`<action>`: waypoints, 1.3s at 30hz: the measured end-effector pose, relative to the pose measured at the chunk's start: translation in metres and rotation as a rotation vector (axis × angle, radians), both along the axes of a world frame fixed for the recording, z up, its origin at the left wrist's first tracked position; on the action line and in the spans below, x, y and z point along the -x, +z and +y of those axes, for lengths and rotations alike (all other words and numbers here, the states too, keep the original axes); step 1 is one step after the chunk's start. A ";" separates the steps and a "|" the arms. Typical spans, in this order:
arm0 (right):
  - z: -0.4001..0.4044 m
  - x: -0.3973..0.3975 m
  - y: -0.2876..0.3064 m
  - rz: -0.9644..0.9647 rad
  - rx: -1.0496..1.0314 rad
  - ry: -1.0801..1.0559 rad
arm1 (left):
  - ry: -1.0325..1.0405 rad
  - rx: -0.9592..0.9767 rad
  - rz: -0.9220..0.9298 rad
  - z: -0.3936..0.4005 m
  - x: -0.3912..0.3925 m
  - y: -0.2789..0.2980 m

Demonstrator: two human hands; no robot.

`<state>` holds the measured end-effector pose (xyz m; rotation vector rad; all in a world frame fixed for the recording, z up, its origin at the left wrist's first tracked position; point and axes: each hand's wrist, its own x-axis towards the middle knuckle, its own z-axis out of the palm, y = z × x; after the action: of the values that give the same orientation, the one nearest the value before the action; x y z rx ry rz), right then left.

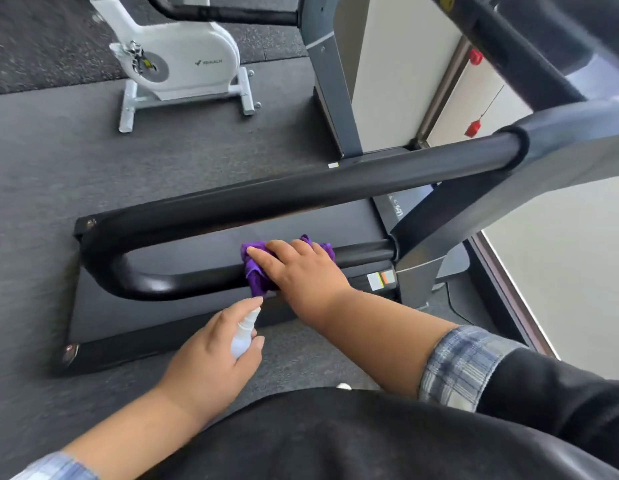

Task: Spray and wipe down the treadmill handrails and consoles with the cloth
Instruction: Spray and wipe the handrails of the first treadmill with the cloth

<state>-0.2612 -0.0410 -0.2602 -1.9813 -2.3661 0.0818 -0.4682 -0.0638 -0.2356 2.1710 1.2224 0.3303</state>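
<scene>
A black padded treadmill handrail (183, 279) loops in a U shape across the middle of the view, its upper bar (301, 188) running up to the right. My right hand (301, 268) presses a crumpled purple cloth (255, 276) around the lower bar. Just below it, my left hand (211, 362) grips a small white spray bottle (245, 332), nozzle pointing up toward the cloth and bar. The console is out of sight at the upper right.
The treadmill deck (135, 320) lies under the rail on grey gym flooring. A white exercise bike (176, 60) stands at the back left. Another treadmill's upright (330, 81) rises behind. A red safety clip (473, 128) hangs at right beside a window.
</scene>
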 end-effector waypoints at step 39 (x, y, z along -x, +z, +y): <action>0.049 0.136 0.051 0.551 0.106 0.039 | 0.532 0.029 0.140 -0.105 0.070 0.021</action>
<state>-0.3976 0.0076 -0.2091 -1.6653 -2.0668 0.6717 -0.5380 -0.1683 -0.2148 1.8384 1.8681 0.3773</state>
